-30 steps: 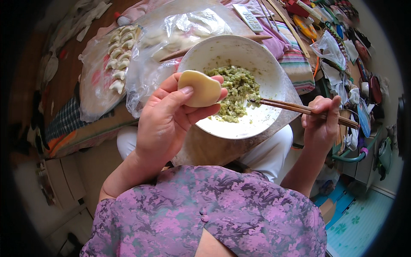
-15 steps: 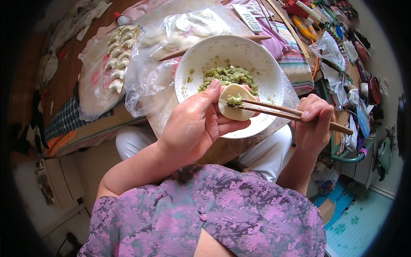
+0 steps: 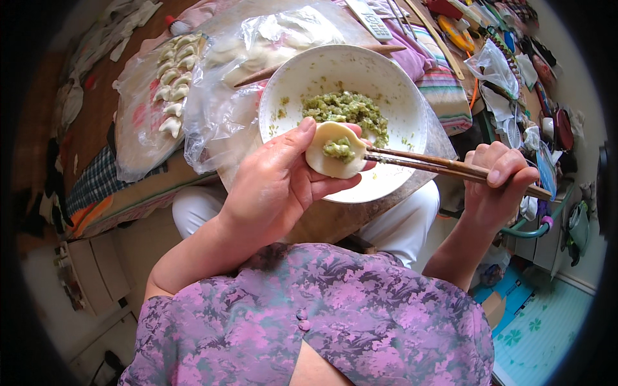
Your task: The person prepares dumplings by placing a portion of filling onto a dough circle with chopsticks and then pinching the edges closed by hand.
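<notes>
A round dumpling wrapper (image 3: 318,160) rests on the fingers of my left hand (image 3: 273,174), its thumb holding the edge. A lump of green filling (image 3: 339,149) sits in the wrapper's middle. My right hand (image 3: 494,186) grips a pair of wooden chopsticks (image 3: 444,166), whose dark tips lie at the wrapper's right edge, off the filling. Beneath and beyond both is a white bowl (image 3: 405,96) holding more chopped green filling (image 3: 347,108) and smeared with bits on its walls.
Rows of shaped dumplings (image 3: 172,83) lie on a plastic-covered board at the left. Clear plastic (image 3: 225,122) covers more behind the bowl, where a rolling pin (image 3: 257,76) shows its tapered ends. A white remote (image 3: 368,19) lies at the back; clutter crowds the right.
The chopsticks have drawn back to the right, leaving the filling on the wrapper. My left hand has shifted slightly left with the wrapper.
</notes>
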The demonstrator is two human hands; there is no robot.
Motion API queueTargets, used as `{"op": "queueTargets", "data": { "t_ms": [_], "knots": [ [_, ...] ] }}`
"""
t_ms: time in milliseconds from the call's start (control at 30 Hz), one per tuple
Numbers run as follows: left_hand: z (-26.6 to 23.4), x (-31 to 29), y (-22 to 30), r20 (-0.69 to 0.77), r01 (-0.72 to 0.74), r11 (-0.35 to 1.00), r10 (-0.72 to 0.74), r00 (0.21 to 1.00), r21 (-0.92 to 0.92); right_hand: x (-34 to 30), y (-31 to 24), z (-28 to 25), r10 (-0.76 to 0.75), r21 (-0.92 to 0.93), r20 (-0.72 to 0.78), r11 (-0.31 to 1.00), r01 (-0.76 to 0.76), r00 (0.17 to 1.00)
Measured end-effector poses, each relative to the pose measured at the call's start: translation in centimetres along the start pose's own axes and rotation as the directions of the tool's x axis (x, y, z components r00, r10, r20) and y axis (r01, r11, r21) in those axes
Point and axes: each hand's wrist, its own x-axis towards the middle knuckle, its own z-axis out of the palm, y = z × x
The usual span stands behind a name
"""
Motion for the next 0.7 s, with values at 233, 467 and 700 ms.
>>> {"op": "queueTargets", "data": {
  "t_ms": [233, 467, 700],
  "knots": [
    [0.1, 0.2, -0.4, 0.087, -0.009, 1.0, 0.007, 0.996, 0.028, -0.6, 3.1, 1.1, 0.1, 0.109, -0.068, 0.99, -0.092, 0.993],
    [-0.3, 0.0, -0.5, 0.066, -0.06, 0.998, 0.062, 0.996, -0.031, -0.6, 3.2, 1.7, 0.211, 0.147, -0.149, 0.971, -0.19, 0.966],
    [0.0, -0.1, -0.6, 0.05, -0.065, 0.998, 0.066, 0.997, -0.023, -0.7, 3.5, 0.9, 0.192, 0.241, -0.143, 0.958, -0.154, 0.971]
  ]
}}
